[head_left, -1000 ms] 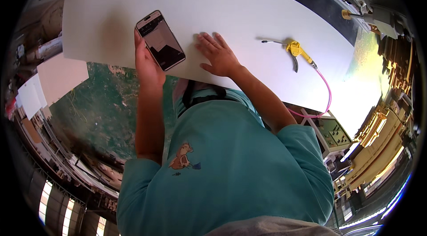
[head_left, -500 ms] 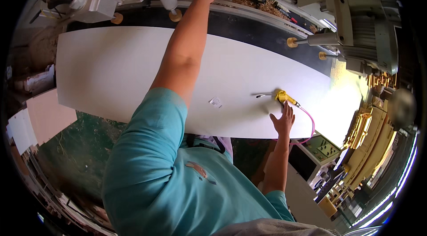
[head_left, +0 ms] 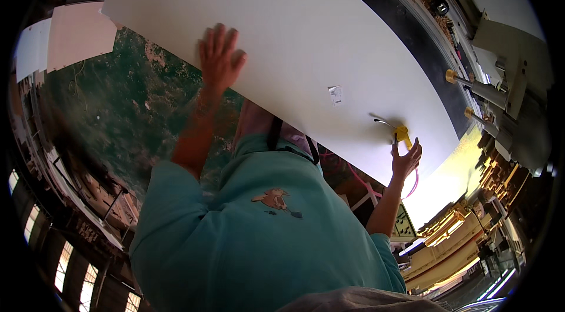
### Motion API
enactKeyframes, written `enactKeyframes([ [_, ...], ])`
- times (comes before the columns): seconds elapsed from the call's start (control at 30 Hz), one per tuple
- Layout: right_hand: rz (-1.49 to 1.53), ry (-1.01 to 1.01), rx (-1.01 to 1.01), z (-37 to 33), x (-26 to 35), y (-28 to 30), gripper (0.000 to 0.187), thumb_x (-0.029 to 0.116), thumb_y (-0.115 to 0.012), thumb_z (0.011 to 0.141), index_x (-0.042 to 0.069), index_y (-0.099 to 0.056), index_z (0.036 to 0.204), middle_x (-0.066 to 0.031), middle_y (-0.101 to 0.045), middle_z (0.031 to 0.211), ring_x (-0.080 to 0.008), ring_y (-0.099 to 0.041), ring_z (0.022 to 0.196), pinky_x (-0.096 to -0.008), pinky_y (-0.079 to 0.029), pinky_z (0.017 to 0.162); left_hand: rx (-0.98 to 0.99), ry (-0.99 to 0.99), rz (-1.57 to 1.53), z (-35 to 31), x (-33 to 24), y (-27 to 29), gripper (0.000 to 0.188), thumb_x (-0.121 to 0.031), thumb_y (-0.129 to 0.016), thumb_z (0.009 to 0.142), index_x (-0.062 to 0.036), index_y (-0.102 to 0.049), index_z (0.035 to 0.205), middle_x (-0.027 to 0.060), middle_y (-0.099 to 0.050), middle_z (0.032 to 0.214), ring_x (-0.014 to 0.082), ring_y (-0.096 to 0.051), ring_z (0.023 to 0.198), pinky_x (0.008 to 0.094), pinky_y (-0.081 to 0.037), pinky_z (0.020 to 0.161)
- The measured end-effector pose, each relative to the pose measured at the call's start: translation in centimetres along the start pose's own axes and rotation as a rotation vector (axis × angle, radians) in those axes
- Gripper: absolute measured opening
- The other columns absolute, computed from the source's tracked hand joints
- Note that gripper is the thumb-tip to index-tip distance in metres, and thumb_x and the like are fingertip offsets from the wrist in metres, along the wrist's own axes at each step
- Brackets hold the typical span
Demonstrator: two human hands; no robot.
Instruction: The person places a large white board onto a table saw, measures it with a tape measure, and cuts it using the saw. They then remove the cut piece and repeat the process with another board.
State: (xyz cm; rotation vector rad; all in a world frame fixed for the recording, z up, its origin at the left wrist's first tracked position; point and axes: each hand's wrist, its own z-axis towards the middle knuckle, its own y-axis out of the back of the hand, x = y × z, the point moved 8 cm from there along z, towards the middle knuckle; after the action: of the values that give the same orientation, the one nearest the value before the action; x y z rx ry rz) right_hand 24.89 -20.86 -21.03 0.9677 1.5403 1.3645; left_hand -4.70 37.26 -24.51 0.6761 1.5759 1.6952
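From my end I've got the long channel beside the machine bed in view, with wood chips and a black tape measure lying in it. Down to the hands: the left hand is palm down at the near edge of the white board, fingers a little spread, thumb out to the right, nothing in its grasp; I can't tell how firmly it presses. Over on the right, the yellow air gun sits near the board's right end, thin nozzle pointing left. The right hand is at its handle, half curled, thumb on one side and fingers on the other; whether they've closed on it, I can't tell from here. A pink hose curves down just beside that hand, and a small white label lies on the board, between both hands.
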Motion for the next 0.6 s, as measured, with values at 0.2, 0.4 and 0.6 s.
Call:
enactKeyframes([
  [0.2, 0.027, 0.218, 0.273, 1.3, -2.5, -1.1, 0.071, 0.033, -0.081, 0.071, 0.015, -0.049, 0.131, -0.0123, -0.055, 0.117, -0.0361, -0.059, 0.108, -0.0496, -0.048, 0.091, 0.444, 1.240, 0.119, -10.5, 31.4, -3.5, 0.070, -0.060, -0.038, 0.096, -0.0181, -0.031, 0.152, 0.0162, -0.033, 0.156, 0.0380, -0.035, 0.141, 0.0574, -0.033, 0.110],
  [0.4, 0.165, 0.071, 0.159, -7.7, -3.4, 1.6, 0.055, 0.027, -0.071, 0.076, 0.014, -0.046, 0.123, -0.0122, -0.064, 0.087, -0.0381, -0.066, 0.078, -0.0507, -0.052, 0.067, -0.302, 0.272, 0.093, -7.2, 6.9, -2.2, 0.053, -0.040, -0.044, 0.099, -0.0139, -0.046, 0.145, 0.0147, -0.036, 0.154, 0.0366, -0.032, 0.143, 0.0562, -0.029, 0.113],
  [0.6, 0.230, -0.115, 0.281, -24.8, -11.6, -0.8, 0.058, 0.028, -0.071, 0.074, 0.005, -0.049, 0.123, -0.0155, -0.065, 0.082, -0.0365, -0.067, 0.078, -0.0481, -0.052, 0.068, -0.054, -0.034, -0.098, -12.2, -15.9, -2.5, 0.064, -0.045, -0.046, 0.097, -0.0112, -0.037, 0.150, 0.0091, -0.028, 0.160, 0.0296, -0.022, 0.149, 0.0563, -0.011, 0.120],
])
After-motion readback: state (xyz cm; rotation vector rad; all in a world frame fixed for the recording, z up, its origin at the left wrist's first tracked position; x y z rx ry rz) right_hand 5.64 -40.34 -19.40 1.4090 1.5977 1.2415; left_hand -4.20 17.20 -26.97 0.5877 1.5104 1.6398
